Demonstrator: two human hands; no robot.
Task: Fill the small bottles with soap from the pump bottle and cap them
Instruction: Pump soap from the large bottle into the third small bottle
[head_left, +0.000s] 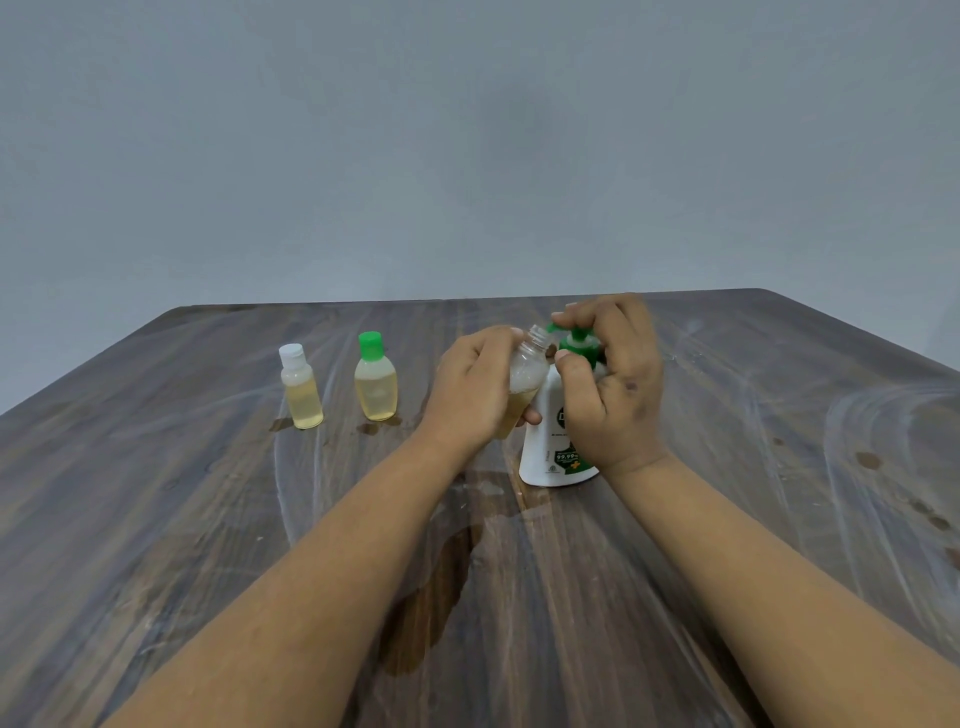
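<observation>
My left hand grips a small clear uncapped bottle, tilted with its open neck just under the green nozzle of the white pump bottle. Yellowish soap sits in the small bottle's lower part. My right hand is wrapped over the green pump head, fingers on top. The pump bottle stands upright on the wooden table. To the left stand two capped small bottles with pale yellow soap: one with a white cap and one with a green cap.
Wet soap smears and dark spill patches mark the table, a large one between my forearms and small drops on the right. A plain grey wall rises behind the table's far edge.
</observation>
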